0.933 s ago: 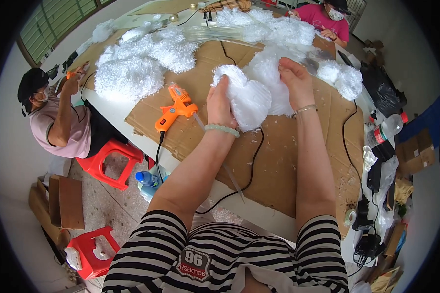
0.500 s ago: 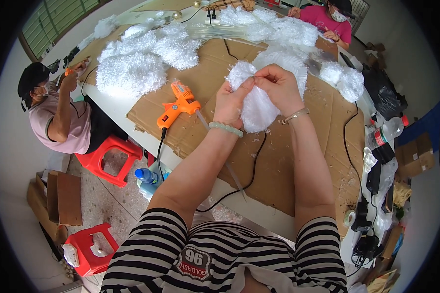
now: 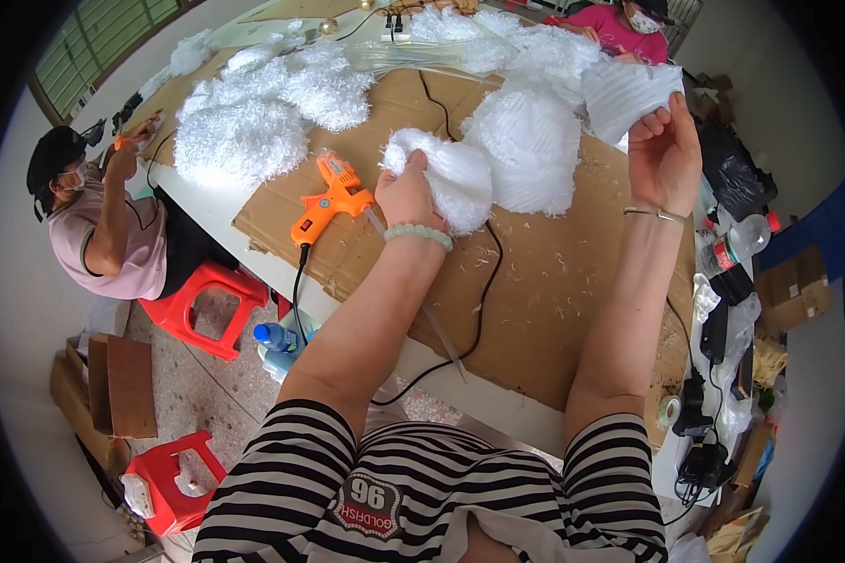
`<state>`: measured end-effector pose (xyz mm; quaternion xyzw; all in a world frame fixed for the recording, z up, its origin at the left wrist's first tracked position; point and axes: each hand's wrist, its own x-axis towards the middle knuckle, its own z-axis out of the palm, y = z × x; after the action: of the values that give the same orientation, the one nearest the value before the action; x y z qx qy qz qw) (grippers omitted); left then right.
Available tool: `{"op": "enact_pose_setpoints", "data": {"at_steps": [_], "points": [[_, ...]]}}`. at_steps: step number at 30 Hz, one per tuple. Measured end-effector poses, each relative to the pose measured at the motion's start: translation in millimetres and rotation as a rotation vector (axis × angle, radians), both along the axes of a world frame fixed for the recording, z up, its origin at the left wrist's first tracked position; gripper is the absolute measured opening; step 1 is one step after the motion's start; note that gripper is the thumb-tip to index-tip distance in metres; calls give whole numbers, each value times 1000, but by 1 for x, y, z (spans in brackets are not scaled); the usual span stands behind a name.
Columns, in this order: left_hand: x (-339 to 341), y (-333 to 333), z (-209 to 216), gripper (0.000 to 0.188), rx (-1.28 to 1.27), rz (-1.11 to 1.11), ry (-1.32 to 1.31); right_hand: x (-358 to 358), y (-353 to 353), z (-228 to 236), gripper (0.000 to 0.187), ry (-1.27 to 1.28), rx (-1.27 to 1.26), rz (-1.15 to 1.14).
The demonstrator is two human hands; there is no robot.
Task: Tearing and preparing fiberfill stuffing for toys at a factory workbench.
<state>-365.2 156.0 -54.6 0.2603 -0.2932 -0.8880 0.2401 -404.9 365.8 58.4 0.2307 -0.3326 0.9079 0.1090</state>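
Observation:
My left hand [image 3: 409,195] is closed on a soft white fluffy fabric piece [image 3: 462,180], folded and bunched over the cardboard. Up to the right, my right hand [image 3: 665,155] pinches the edge of a flat white ribbed fabric piece [image 3: 629,94] and holds it raised. Between the two hands lies a white pile of ribbed, fuzzy-edged fabric [image 3: 526,150]. Left of my left hand, an orange hot glue gun [image 3: 330,202] rests on the cardboard, a clear glue stick [image 3: 441,342] extending from its rear, partly behind my forearm.
Brown cardboard [image 3: 535,310] strewn with white scraps covers the table. Fluffy white heaps [image 3: 244,141] lie at the far left. A black cord [image 3: 486,310] crosses the cardboard. A plastic bottle [image 3: 744,242] lies at the right edge. Two co-workers sit across the table; a red stool [image 3: 174,483] stands lower left.
My hands have moved apart. The left keeps the fluffy piece and has shifted slightly left; the right has let go of it, reached up and right, and taken hold of a ribbed piece.

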Motion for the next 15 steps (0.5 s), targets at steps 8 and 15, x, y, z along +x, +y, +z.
{"op": "enact_pose_setpoints", "data": {"at_steps": [8,15], "points": [[-1,8,-4,19,-16,-124,90,-43,-27,-69,16,-454,423,-246],[-3,11,-5,20,-8,-151,112,-21,-21,-32,19,-288,512,-501]]}}
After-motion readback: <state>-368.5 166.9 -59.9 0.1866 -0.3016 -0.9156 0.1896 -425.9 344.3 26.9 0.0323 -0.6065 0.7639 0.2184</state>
